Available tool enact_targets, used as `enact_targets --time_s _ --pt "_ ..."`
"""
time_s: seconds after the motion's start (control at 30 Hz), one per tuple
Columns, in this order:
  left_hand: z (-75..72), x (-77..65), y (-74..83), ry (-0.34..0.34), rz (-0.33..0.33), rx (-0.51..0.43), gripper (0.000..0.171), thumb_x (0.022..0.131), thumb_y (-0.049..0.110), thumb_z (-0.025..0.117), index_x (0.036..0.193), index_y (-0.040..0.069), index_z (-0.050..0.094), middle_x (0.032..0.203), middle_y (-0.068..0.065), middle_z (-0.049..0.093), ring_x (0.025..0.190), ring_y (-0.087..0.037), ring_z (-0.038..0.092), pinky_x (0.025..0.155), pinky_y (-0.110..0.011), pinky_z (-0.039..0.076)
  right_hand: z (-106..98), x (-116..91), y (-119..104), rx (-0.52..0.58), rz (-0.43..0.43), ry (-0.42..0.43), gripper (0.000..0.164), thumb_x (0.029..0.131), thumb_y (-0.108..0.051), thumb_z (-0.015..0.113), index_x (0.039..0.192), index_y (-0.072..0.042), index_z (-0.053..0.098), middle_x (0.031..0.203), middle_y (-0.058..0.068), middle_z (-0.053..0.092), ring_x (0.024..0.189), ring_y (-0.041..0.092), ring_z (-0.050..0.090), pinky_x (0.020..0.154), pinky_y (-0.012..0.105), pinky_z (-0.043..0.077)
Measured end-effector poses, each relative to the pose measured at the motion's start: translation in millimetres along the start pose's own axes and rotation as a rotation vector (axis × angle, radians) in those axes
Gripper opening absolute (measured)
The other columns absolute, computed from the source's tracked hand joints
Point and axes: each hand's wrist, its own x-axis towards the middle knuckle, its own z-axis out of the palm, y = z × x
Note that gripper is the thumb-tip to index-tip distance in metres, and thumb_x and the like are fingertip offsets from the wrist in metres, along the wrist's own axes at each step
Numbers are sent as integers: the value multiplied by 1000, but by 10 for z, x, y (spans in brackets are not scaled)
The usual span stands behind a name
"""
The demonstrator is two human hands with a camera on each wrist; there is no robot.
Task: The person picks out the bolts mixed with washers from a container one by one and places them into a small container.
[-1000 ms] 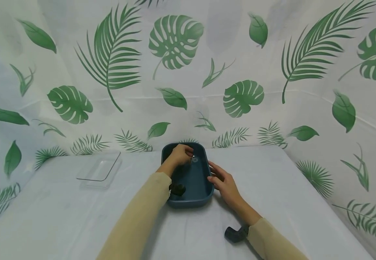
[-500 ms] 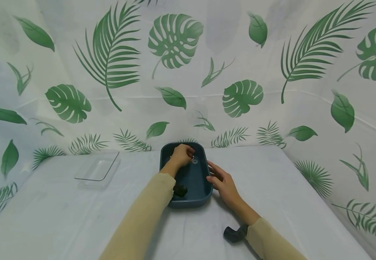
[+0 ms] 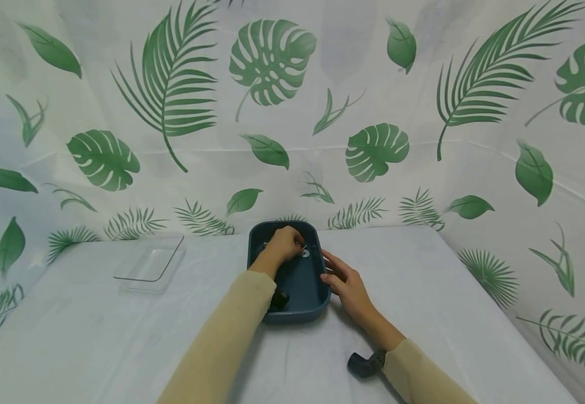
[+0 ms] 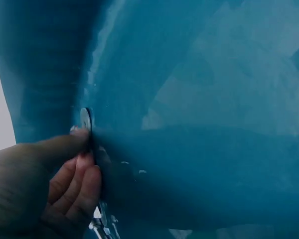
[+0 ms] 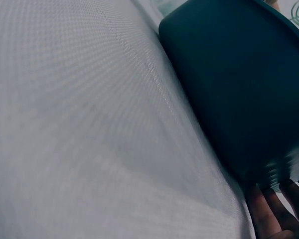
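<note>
Head view places the blue tub [image 3: 296, 317] upright near the far edge of your white-covered worktop [image 3: 95, 336], its longer sides running away from you. Your left hand [image 3: 284, 242] reaches down into its far part, fingers curled, your forearm crossing over the tub's near-left corner. Right beside those fingertips shows a pale disc [image 3: 305, 253] with a hole, inside the tub near its right wall. Left wrist view gives you the grip close up: your thumb and fingers pinch a flat round metal washer [image 4: 86, 118], seen nearly edge-on against the blue surface. You cannot tell whether it and the pale disc are the same piece. Below your fingers lie small shiny metal parts [image 4: 104, 224], too blurred to name.

Your right hand [image 3: 348, 280] is at the tub's right side, thumb by the rim and fingers loosely extended along the outer wall; right wrist view has your fingertips touching that wall, pinching nothing.

Well to the left of the tub, you have a clear container [image 3: 153, 264] on the worktop. A dark piece [image 3: 279, 299] shows beside your left cuff, over the tub's near end, and a dark curved device [image 3: 365, 365] sits by your right cuff. Behind everything hangs a white sheet [image 3: 318, 163] printed with green leaves.
</note>
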Motion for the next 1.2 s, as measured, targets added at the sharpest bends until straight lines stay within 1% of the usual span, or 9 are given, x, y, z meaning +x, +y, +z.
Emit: enact_targets --time_s 0.1,0.27,0.43,0.5,0.63,0.77,0.93,1.1,1.2 --pt "-3 -3 4 -14 -3 17 25 94 4 63 116 7 75 114 -13 74 98 -26 68 88 -40 56 5 9 -3 -1 5 5 55 100 -14 56 154 -15 44 152 22 49 137 41 52 101 48 55" --pt "-9 -18 36 -65 -1 77 27 97 3 57 117 7 75 118 -12 73 101 -25 67 92 -39 55 10 7 -5 -10 14 13 55 100 -14 56 154 -16 44 153 22 49 138 41 52 102 51 53" --pt "-21 -30 66 -112 37 156 26 100 2 53 114 7 74 118 -11 72 102 -24 66 95 -38 54 12 1 -6 -13 13 12 55 101 -15 55 154 -17 44 154 22 48 138 42 52 102 51 53" --pt "-22 -34 69 -134 48 171 25 101 3 52 115 7 73 119 -10 72 103 -23 65 96 -38 53 12 0 -8 -13 13 12 55 101 -15 55 154 -17 44 154 22 48 138 42 52 102 51 53" --pt "-21 -36 67 -165 47 156 21 101 10 57 118 8 71 121 -10 71 106 -23 65 98 -39 53 13 -1 -9 -18 12 12 55 101 -15 55 154 -16 44 154 22 48 138 42 52 101 51 54" --pt "-29 -33 73 -161 52 161 21 100 12 62 117 8 72 119 -9 71 105 -24 66 99 -41 54 14 2 -7 -21 12 15 54 101 -15 55 154 -16 44 154 22 48 138 42 52 101 51 54" --pt "-37 -40 84 -168 45 162 23 102 11 57 121 7 70 124 -11 70 111 -24 65 103 -41 52 17 3 -5 -17 8 14 55 101 -15 55 154 -16 44 154 21 48 138 42 52 102 52 53" --pt "-37 -43 87 -174 70 145 28 104 11 52 129 6 65 132 -13 66 121 -27 62 107 -42 49 14 0 1 -20 9 12 54 101 -15 55 154 -17 43 154 21 48 138 42 51 102 52 53" --pt "-33 -35 76 -147 70 101 28 104 9 51 127 6 66 128 -13 67 117 -26 63 104 -42 51 15 -3 -2 -20 9 12 55 101 -16 55 154 -17 43 154 21 48 138 41 51 102 51 53"
